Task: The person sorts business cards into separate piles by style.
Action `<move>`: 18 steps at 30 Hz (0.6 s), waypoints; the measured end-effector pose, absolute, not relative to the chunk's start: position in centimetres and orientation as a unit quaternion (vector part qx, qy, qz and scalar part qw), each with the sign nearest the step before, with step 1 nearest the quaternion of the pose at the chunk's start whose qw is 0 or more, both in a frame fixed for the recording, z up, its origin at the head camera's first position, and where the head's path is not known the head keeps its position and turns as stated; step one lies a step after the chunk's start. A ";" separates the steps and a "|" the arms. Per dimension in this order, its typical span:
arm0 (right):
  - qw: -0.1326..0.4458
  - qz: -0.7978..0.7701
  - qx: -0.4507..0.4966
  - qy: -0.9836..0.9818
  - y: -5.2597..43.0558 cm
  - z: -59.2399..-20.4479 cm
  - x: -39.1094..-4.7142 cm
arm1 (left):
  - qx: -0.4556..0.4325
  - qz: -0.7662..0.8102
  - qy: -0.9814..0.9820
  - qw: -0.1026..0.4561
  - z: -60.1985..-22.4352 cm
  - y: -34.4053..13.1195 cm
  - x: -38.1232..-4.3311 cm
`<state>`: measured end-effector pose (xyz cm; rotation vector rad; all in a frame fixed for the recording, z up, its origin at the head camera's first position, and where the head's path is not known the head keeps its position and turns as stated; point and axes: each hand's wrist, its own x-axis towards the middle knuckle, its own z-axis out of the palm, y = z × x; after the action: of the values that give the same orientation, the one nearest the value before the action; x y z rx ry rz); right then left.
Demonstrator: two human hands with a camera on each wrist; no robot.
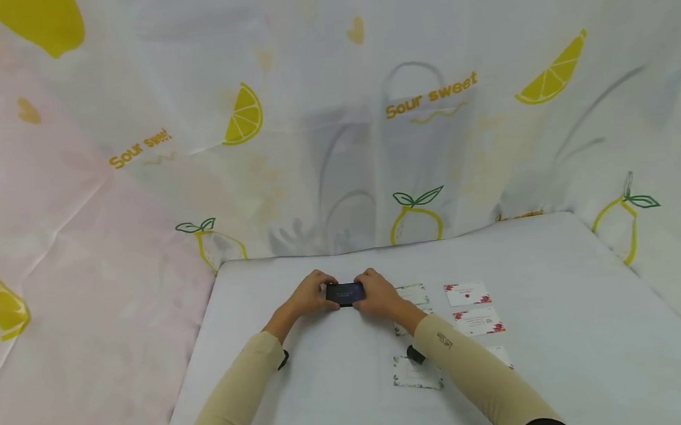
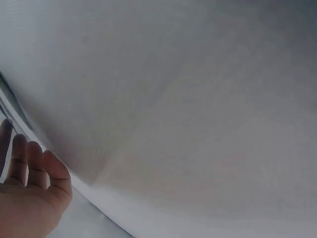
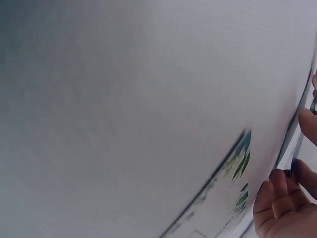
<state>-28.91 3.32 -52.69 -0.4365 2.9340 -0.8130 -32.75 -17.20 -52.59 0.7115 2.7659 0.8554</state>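
Both hands hold a black smartphone (image 1: 345, 294) sideways toward the far part of the white table, its dark screen facing up toward the head camera. My left hand (image 1: 311, 294) grips its left end, thumb at the near edge and forefinger at the far edge. The right hand (image 1: 379, 293) pinches the opposite end the same way. In the left wrist view, the curled fingers of the left hand (image 2: 37, 183) show at the lower left. At the lower right of the right wrist view, the right hand (image 3: 285, 203) appears with bent fingers.
Right of the phone lie cards with leafy green borders, such as the nearest one (image 1: 417, 372), partly under the right arm. Farther right are cards with red flower corners (image 1: 468, 294) (image 1: 479, 321). A lemon-print curtain (image 1: 337, 172) hangs behind the white table (image 1: 565, 274).
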 end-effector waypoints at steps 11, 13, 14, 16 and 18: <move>0.075 -0.232 -0.142 0.959 2.7 -53.0 -29.4 | 0.229 0.256 0.934 0.102 -52.2 -17.5 -32.4; 0.079 -0.236 -0.138 0.959 2.7 -53.0 -29.5 | 0.231 0.256 0.933 0.104 -52.0 -17.5 -32.4; 0.082 -0.240 -0.134 0.958 2.8 -53.0 -29.5 | 0.233 0.257 0.932 0.106 -52.0 -17.4 -32.4; 0.087 -0.251 -0.127 0.956 2.9 -52.8 -29.5 | 0.241 0.257 0.930 0.105 -51.9 -17.4 -32.4; 0.089 -0.261 -0.122 0.953 3.0 -52.7 -29.4 | 0.247 0.260 0.928 0.105 -51.8 -17.3 -32.4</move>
<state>-29.38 2.96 -52.66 -0.3642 2.8356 -0.7772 -32.42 -17.33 -51.82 0.7290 2.7346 0.7658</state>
